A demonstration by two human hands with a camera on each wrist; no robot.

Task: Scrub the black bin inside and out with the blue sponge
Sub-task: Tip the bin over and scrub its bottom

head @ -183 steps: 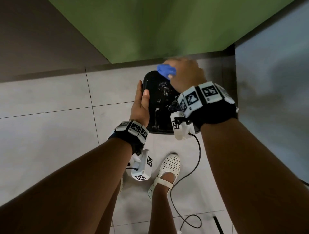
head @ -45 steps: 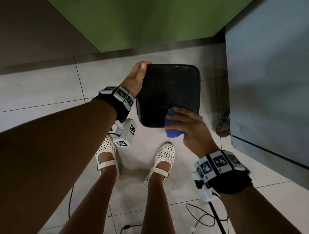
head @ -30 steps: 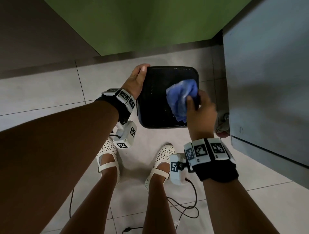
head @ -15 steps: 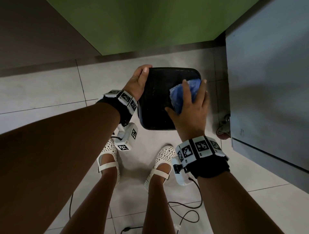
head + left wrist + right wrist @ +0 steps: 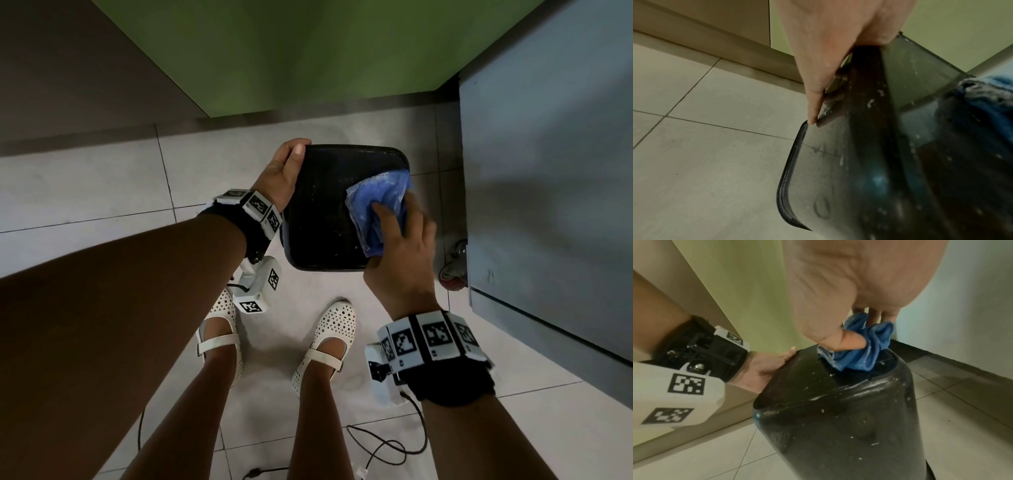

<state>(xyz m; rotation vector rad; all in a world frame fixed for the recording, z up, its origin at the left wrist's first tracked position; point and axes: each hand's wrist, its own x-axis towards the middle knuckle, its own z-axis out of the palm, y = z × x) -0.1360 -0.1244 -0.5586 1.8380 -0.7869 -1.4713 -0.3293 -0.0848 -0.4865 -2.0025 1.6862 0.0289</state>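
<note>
The black bin point(image 5: 318, 212) stands upside down on the tiled floor, its wet base facing up, flecked with suds. My left hand point(image 5: 281, 174) grips its far left corner, thumb on top and fingers down the side wall point(image 5: 859, 162). My right hand point(image 5: 400, 246) pinches the crumpled blue sponge point(image 5: 380, 195) and presses it on the right part of the base. In the right wrist view the thumb and fingers bunch the blue sponge point(image 5: 863, 352) against the bin point(image 5: 838, 426). The bin's inside is hidden.
A grey cabinet point(image 5: 548, 171) on a caster wheel point(image 5: 454, 270) stands close to the bin's right side. A green wall point(image 5: 291, 51) lies just behind. My feet in white shoes point(image 5: 329, 329) are right before the bin, with cables point(image 5: 387, 448) on the floor.
My right hand has drawn the sponge back from the far right corner toward me across the base, now pinching it rather than lying flat. The left hand keeps its hold.
</note>
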